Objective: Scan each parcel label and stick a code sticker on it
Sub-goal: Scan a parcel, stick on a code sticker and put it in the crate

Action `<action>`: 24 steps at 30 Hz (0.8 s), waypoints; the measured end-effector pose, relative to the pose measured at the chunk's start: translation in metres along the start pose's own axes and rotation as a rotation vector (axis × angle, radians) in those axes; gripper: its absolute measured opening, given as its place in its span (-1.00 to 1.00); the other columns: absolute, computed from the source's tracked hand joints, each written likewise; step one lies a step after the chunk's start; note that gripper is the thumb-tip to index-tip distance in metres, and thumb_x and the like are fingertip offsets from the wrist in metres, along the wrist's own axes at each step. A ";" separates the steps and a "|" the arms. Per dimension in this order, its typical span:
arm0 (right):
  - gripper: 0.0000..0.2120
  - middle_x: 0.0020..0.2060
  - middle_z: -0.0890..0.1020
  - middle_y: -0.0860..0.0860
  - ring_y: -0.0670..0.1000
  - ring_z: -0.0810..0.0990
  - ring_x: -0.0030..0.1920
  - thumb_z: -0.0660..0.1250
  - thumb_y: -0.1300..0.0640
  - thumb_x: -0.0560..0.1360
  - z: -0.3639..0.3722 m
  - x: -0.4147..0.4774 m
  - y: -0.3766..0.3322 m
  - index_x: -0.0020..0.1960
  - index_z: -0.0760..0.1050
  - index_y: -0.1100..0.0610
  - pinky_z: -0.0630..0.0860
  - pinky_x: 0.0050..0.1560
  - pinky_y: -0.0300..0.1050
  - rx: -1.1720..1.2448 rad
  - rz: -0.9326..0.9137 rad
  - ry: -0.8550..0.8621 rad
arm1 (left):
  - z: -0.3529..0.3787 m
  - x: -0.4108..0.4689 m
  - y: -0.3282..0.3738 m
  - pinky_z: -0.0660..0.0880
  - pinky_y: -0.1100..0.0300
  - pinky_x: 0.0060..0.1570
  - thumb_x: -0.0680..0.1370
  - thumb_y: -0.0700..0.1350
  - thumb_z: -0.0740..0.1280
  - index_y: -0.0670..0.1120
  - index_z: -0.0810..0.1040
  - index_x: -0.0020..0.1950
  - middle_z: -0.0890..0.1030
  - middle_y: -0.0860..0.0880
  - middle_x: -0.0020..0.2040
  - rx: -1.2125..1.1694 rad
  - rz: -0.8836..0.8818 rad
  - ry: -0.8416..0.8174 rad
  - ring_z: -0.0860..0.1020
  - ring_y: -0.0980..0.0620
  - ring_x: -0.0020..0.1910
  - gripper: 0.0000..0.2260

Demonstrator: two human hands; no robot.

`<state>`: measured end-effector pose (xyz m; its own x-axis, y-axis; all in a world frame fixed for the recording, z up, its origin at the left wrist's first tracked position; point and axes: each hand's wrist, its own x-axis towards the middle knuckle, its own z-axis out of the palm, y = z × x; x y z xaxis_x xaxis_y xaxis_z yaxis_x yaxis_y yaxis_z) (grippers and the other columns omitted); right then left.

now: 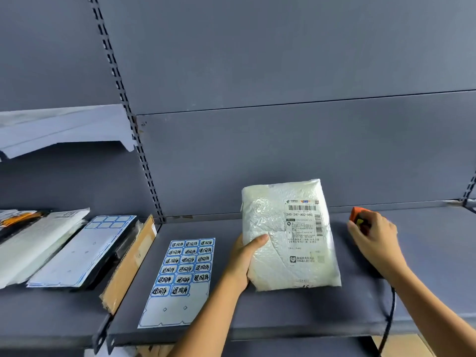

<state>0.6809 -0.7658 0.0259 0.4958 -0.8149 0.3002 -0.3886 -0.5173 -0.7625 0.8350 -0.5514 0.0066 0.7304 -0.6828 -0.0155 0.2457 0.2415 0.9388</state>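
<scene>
Head view: I see the left hand [244, 261] gripping the parcel [268, 253] by its lower left edge, thumb on the front. The parcel is propped up on the shelf [425, 266]. The right hand [373, 238] is curled round an orange scanner [356, 213] just beside it. I judge the scan is pending, and no sticker is on this parcel yet. Its label [304, 222] shows an EMS logo and 240-247-A02-060. The sticker sheet [180, 279] reads 退回件, and its lower rows are already peeled.
</scene>
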 end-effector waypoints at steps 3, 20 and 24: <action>-0.66 0.05 0.66 0.06 0.06 0.64 0.02 0.33 0.05 0.49 0.013 -0.020 -0.042 0.20 0.47 0.19 0.52 0.09 -0.03 0.596 0.112 -0.476 | 0.001 -0.006 0.005 0.60 0.10 -0.16 0.31 -0.10 0.43 -0.13 0.55 0.15 0.68 -0.14 0.00 0.014 -0.010 0.021 0.66 -0.08 -0.07 -0.59; -0.81 -0.31 0.70 0.08 0.03 0.64 -0.39 0.39 0.09 0.48 0.065 -0.041 -0.054 -0.13 0.60 0.24 0.50 -0.38 -0.21 0.342 0.217 -0.635 | -0.157 -0.068 0.046 0.53 0.22 -0.07 0.46 -0.25 0.41 0.11 0.56 -0.23 0.62 0.10 -0.10 1.216 0.055 0.272 0.56 0.15 -0.16 -0.77; -0.60 -0.06 0.62 0.13 0.12 0.56 -0.04 0.42 -0.11 0.42 0.074 -0.036 -0.054 0.02 0.47 0.19 0.42 -0.10 -0.06 0.021 0.193 -0.554 | -0.160 -0.081 0.041 0.49 0.37 -0.01 0.43 -0.14 0.45 0.08 0.60 -0.06 0.55 0.28 -0.09 1.299 0.022 0.214 0.53 0.30 -0.07 -0.84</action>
<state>0.7416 -0.6892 0.0134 0.7518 -0.6328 -0.1854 -0.4996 -0.3630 -0.7866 0.8879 -0.3764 -0.0087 0.8417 -0.5363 0.0625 -0.4671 -0.6651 0.5826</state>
